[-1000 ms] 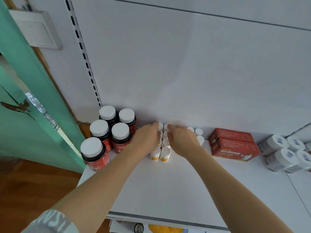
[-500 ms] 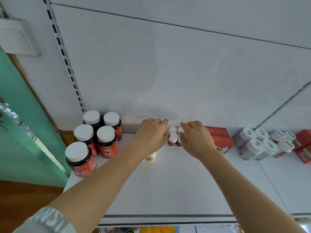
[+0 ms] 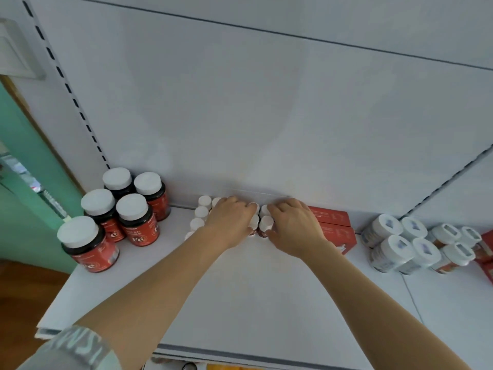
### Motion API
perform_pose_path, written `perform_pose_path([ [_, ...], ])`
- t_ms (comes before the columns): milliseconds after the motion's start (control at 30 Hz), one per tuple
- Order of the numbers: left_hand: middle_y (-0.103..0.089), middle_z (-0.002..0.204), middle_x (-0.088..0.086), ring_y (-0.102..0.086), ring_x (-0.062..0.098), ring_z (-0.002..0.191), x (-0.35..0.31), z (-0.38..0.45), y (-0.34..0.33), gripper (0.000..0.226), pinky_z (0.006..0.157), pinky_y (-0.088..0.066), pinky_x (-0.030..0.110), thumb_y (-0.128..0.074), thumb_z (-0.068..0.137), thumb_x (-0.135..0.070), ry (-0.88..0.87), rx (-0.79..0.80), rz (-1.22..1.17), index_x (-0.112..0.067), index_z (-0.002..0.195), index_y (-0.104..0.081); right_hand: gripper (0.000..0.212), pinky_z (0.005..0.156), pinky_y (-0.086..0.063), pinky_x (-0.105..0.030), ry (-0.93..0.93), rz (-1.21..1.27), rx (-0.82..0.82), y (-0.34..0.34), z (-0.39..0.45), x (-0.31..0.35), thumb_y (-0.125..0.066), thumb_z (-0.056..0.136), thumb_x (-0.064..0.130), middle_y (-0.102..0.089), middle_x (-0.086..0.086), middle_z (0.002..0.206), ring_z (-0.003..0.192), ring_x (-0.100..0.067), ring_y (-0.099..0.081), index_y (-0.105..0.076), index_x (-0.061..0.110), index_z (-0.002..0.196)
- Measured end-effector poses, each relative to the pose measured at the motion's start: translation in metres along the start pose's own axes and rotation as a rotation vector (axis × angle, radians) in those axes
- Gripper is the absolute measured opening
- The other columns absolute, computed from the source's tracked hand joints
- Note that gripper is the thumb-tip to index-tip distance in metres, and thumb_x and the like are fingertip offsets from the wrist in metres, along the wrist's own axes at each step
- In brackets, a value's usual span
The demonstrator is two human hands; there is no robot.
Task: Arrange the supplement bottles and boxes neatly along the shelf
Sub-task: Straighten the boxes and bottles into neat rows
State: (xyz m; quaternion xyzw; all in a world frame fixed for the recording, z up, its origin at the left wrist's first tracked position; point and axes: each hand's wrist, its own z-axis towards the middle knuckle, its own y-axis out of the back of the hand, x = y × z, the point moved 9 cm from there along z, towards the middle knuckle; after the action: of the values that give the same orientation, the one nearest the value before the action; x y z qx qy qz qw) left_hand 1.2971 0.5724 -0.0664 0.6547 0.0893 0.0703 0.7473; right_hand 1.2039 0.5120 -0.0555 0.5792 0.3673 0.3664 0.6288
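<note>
Both hands down on a cluster of small vials [image 3: 262, 222] at the back of the white shelf [image 3: 266, 303]. Left hand [image 3: 229, 222] draped over the vials, fingers curled around white-capped tops; right hand [image 3: 293, 227] cupped against the cluster's right side, thumb at a front vial. More vials [image 3: 201, 212] exposed left of the left hand. Contents hidden by opaque round caps. Left: five dark jars [image 3: 138, 220], red labels, flat white lids. Right of the hands: two stacked red boxes [image 3: 336, 228], matte card. Further right: white tubs [image 3: 394, 244], glossy and cylindrical.
</note>
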Motion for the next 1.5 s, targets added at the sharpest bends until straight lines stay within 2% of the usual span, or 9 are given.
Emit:
perform_pose_path([
  [233,-0.066,0.094,-0.006,-0.057,0.025,0.093,0.001,0.003,-0.007,0.022,0.067,-0.032,0.035,-0.060,0.086,-0.034,-0.005,-0.013,-0.066,-0.024,0.102,-0.051,0.039,0.093,-0.047,-0.038,0.031,0.029,-0.056,-0.007,0.003,-0.002,-0.067,0.074,0.034,-0.072,-0.002,0.095,0.104,-0.029,-0.061,-0.068,0.012,0.106],
  [433,-0.065,0.095,-0.005,-0.057,0.025,0.094,0.002,0.003,-0.011,0.026,0.075,-0.044,0.039,-0.060,0.085,-0.034,-0.006,0.009,-0.092,-0.023,0.107,-0.051,0.051,0.091,-0.049,-0.039,0.040,0.061,-0.086,-0.005,0.002,0.000,-0.039,0.077,0.041,-0.071,-0.002,0.094,0.100,-0.029,-0.062,-0.069,0.011,0.106],
  [767,-0.059,0.117,0.000,-0.052,0.027,0.111,0.006,0.001,0.002,0.040,0.088,-0.043,0.038,-0.065,0.084,-0.033,0.002,0.027,-0.177,-0.018,0.118,-0.050,0.043,0.092,-0.051,-0.039,0.032,0.028,-0.146,0.013,-0.009,-0.003,-0.071,0.071,0.036,-0.069,-0.004,0.098,0.097,-0.029,-0.062,-0.068,0.011,0.105],
  [900,-0.056,0.130,0.001,-0.047,0.026,0.121,-0.009,0.005,0.027,0.049,0.096,-0.039,0.037,-0.063,0.086,-0.035,-0.052,-0.021,-0.178,-0.017,0.130,-0.049,0.047,0.092,-0.048,-0.039,-0.034,0.026,-0.185,0.033,-0.027,-0.023,-0.066,0.076,0.038,-0.067,-0.004,0.102,0.101,-0.029,-0.059,-0.066,0.011,0.115],
  [1000,-0.059,0.123,0.003,-0.049,0.027,0.116,-0.037,0.009,0.040,0.045,0.094,-0.040,0.038,-0.058,0.090,-0.038,-0.100,-0.040,-0.195,-0.016,0.128,-0.052,0.050,0.091,-0.049,-0.039,-0.111,0.045,-0.202,0.044,-0.049,-0.050,-0.068,0.077,0.041,-0.065,-0.003,0.108,0.105,-0.029,-0.057,-0.063,0.014,0.120],
  [1100,-0.061,0.114,0.003,-0.052,0.026,0.110,-0.070,0.014,0.041,0.042,0.092,-0.042,0.038,-0.056,0.091,-0.041,-0.122,-0.027,-0.213,-0.018,0.125,-0.054,0.062,0.093,-0.049,-0.041,-0.173,0.055,-0.129,0.043,-0.069,-0.080,-0.064,0.078,0.049,-0.060,-0.001,0.120,0.114,-0.027,-0.052,-0.055,0.019,0.131],
  [1200,-0.061,0.121,0.002,-0.052,0.025,0.113,-0.093,0.018,0.032,0.055,0.095,-0.045,0.041,-0.056,0.089,-0.049,-0.107,-0.004,-0.221,-0.020,0.134,-0.048,0.069,0.091,-0.048,-0.040,-0.237,0.041,-0.062,0.037,-0.086,-0.107,-0.063,0.077,0.056,-0.052,0.001,0.127,0.115,-0.026,-0.050,-0.046,0.024,0.136],
  [1333,-0.057,0.129,0.004,-0.050,0.026,0.119,-0.109,0.023,0.019,0.068,0.095,-0.047,0.042,-0.060,0.085,-0.055,-0.022,0.039,-0.169,-0.019,0.140,-0.040,0.068,0.083,-0.047,-0.036,-0.239,0.082,-0.009,0.025,-0.095,-0.130,-0.063,0.077,0.054,-0.051,-0.003,0.120,0.109,-0.028,-0.055,-0.044,0.025,0.135],
  [1500,-0.058,0.123,0.006,-0.053,0.027,0.115,-0.114,0.027,0.012,0.061,0.090,-0.050,0.043,-0.064,0.086,-0.051,0.113,0.061,-0.106,-0.016,0.132,-0.046,0.065,0.080,-0.045,-0.035,-0.203,0.056,0.086,0.007,-0.093,-0.140,-0.058,0.084,0.051,-0.056,-0.007,0.116,0.105,-0.030,-0.058,-0.038,0.022,0.138],
])
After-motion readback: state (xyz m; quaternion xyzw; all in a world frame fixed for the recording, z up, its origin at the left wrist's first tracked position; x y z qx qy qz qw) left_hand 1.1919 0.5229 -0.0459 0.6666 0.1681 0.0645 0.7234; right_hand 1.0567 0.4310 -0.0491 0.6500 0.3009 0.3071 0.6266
